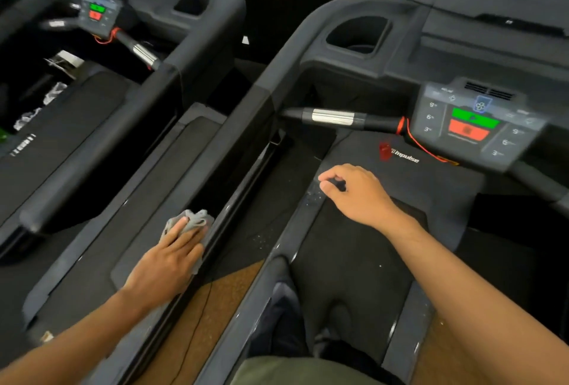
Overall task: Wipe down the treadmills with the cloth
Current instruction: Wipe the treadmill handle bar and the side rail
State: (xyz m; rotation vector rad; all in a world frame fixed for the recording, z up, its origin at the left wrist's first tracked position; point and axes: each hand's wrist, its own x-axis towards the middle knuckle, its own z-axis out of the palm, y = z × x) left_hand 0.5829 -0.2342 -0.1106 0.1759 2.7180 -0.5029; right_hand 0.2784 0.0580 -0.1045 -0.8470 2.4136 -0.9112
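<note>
Two dark treadmills stand side by side. My left hand (171,257) presses a crumpled grey cloth (191,220) flat against the right side rail (92,264) of the left treadmill. My right hand (354,192) hovers over the left edge of the right treadmill's belt (354,261), fingers curled loosely with thumb and forefinger close together, holding nothing. The right treadmill's left side rail (295,224) shows small specks or droplets near my fingertips.
The right treadmill's control panel (474,124) with green and red buttons and a red safety cord sits ahead, with a chrome-banded handle (334,116) left of it. The left treadmill's long handrail (101,156) runs diagonally. A brown floor strip (215,307) lies between the machines. My legs stand on the right belt.
</note>
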